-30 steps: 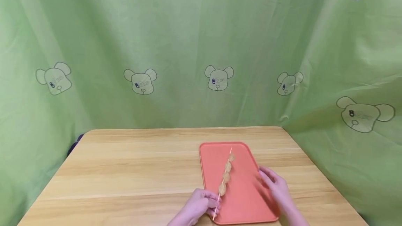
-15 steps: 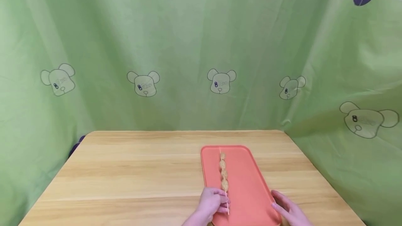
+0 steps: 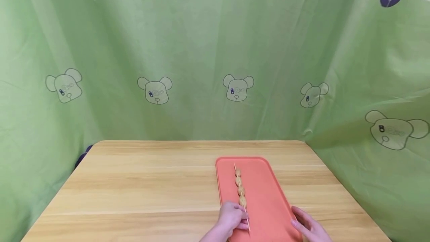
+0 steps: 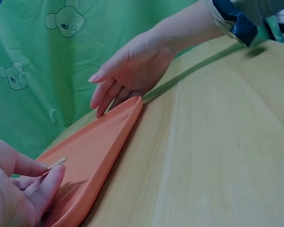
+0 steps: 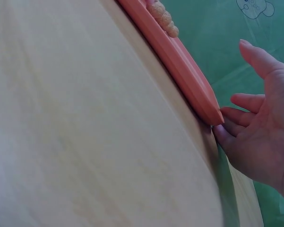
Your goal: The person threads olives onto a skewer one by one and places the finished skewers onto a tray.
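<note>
On the coral-red tray [image 3: 268, 204] lies a skewer of several brown balls [image 3: 241, 190], lengthwise near its left side. My left hand [image 3: 230, 217] pinches the near end of the skewer's stick between thumb and fingers; the left wrist view shows the stick's tip [image 4: 57, 163] poking out from that pinch. At the tray's near right edge is my right hand [image 3: 310, 225], relaxed, fingertips at the rim and thumb lifted in the right wrist view, where the balls [image 5: 163, 19] show above the tray's side. The tray's near edge runs out of the head view.
The tray sits on the right half of a light wood table [image 3: 134, 189]. Green curtains [image 3: 195, 47] printed with bear faces hang behind and on both sides. A strip of green cloth also shows past the table edge in the wrist views.
The skewer has swung from slanting over the tray to lying along its left side, then slid slightly nearer. My right hand has moved toward me along the tray's right edge.
</note>
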The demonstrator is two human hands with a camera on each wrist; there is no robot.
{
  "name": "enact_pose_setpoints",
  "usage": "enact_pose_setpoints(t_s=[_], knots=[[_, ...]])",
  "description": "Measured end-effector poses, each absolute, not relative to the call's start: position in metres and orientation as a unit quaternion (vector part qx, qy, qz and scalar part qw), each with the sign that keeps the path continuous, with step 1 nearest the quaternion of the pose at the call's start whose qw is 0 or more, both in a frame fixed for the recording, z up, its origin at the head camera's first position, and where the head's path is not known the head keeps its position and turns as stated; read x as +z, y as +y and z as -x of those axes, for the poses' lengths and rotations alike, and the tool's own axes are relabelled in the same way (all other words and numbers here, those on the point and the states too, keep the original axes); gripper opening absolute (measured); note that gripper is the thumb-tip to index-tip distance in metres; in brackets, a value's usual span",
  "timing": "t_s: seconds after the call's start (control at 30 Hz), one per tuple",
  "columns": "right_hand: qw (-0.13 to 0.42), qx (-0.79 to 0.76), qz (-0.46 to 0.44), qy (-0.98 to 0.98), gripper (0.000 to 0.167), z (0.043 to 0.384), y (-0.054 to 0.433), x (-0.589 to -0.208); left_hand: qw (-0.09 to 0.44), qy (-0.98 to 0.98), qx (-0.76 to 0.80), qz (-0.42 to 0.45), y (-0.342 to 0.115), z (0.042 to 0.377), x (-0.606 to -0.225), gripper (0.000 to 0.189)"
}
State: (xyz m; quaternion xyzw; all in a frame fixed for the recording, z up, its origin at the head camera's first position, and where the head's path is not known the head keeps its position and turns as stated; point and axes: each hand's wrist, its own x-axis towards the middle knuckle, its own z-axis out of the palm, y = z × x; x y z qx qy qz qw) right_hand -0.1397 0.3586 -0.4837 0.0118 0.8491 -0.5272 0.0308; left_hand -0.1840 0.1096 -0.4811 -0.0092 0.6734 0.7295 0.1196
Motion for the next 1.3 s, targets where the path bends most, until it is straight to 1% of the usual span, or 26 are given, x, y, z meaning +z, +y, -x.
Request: enact_pose_setpoints(t_s=[0.2, 0.43, 0.67, 0.8, 0.83, 0.93, 1.03, 1.3], knots=[[0.015, -0.533, 0.011, 0.846, 0.056, 0.138, 0.36, -0.488, 0.107, 0.697, 0.709, -0.002, 0.111, 0.182, -0.48, 0.009], [0.024, -0.544, 0.008, 0.838, 0.057, 0.137, 0.362, -0.489, 0.084, 0.723, 0.685, -0.009, 0.111, 0.179, -0.476, 0.008], [0.021, -0.535, -0.001, 0.844, 0.057, 0.138, 0.361, -0.488, 0.095, 0.72, 0.687, -0.012, 0.11, 0.178, -0.475, 0.009], [0.008, -0.548, 0.033, 0.836, 0.056, 0.14, 0.363, -0.491, 0.1, 0.714, 0.692, -0.017, 0.109, 0.178, -0.474, 0.008], [0.01, -0.555, 0.043, 0.83, 0.057, 0.14, 0.364, -0.492, 0.101, 0.713, 0.693, -0.018, 0.108, 0.179, -0.474, 0.007], [0.038, -0.577, 0.056, 0.814, 0.063, 0.142, 0.367, -0.493, 0.105, 0.708, 0.699, -0.02, 0.108, 0.179, -0.472, 0.007], [0.066, -0.586, 0.043, 0.807, 0.068, 0.143, 0.367, -0.491, 0.103, 0.697, 0.709, -0.022, 0.104, 0.179, -0.472, 0.007], [0.026, -0.545, 0.031, 0.838, 0.063, 0.145, 0.36, -0.476, 0.102, 0.681, 0.725, -0.034, 0.075, 0.19, -0.462, 0.02]])
